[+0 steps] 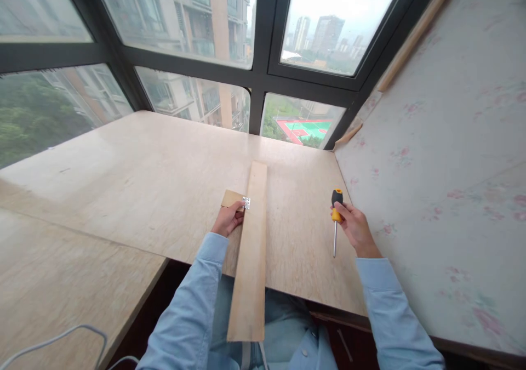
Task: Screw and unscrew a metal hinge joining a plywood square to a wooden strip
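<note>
A long pale wooden board (253, 244) lies over the ledge, its near end jutting past the edge above my lap. At its left side sits a small wooden piece (232, 198), with a silver metal hinge (247, 202) across the joint between the two. My left hand (230, 218) is closed on the small piece, its thumb beside the hinge. Off to the right, my right hand (352, 225) grips a screwdriver (337, 212) by its black and yellow handle. The shaft points down toward me, apart from the board and the hinge.
The stone-look window ledge (164, 167) spreads under the boards. Dark window frames (258, 79) rise behind it, and a floral papered wall (431, 194) stands close on the right. A pale cable (78, 327) curls over the lower left surface.
</note>
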Action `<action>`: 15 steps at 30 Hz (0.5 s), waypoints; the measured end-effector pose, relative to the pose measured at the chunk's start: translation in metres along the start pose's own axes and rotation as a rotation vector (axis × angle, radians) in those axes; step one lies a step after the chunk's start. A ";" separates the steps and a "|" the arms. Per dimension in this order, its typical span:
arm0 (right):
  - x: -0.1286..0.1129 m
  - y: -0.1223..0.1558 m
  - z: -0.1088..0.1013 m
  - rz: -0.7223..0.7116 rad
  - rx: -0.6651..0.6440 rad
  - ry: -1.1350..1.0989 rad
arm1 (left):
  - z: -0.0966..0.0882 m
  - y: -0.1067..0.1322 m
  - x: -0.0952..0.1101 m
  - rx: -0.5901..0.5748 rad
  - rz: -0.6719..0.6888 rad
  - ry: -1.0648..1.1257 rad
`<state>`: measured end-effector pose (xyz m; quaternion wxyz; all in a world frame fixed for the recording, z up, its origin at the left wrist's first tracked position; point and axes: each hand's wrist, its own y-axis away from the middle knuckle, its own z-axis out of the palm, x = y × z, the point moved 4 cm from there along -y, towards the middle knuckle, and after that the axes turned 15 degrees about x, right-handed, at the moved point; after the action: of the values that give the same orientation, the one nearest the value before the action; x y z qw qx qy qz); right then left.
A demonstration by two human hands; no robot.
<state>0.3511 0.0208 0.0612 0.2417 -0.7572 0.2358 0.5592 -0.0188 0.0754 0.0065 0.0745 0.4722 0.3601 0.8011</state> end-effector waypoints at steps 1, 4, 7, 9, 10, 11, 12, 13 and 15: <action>-0.011 0.004 0.011 0.058 -0.049 -0.209 | 0.000 0.000 0.000 0.000 -0.004 0.001; -0.047 0.018 0.047 0.150 -0.225 -0.460 | -0.001 0.001 0.000 0.014 0.002 -0.004; -0.081 0.032 0.083 0.116 -0.335 -0.527 | 0.000 0.000 -0.001 0.020 0.016 -0.014; -0.098 0.038 0.107 0.065 -0.364 -0.559 | 0.000 -0.001 -0.003 0.025 0.013 -0.017; -0.104 0.040 0.118 0.036 -0.370 -0.580 | 0.000 -0.001 -0.003 0.028 0.009 -0.014; -0.110 0.042 0.129 0.007 -0.372 -0.601 | 0.000 -0.001 -0.004 0.034 0.005 -0.010; -0.114 0.043 0.140 -0.022 -0.371 -0.622 | 0.000 -0.001 -0.004 0.040 0.005 -0.003; -0.118 0.043 0.149 -0.049 -0.368 -0.642 | 0.000 -0.001 -0.004 0.046 0.007 0.004; -0.123 0.044 0.166 -0.099 -0.355 -0.672 | 0.000 0.000 -0.004 0.063 0.011 0.005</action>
<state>0.1694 0.1027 0.1321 0.1973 -0.5723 0.0058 0.7959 -0.0168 0.0735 0.0038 0.0544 0.4740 0.3828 0.7911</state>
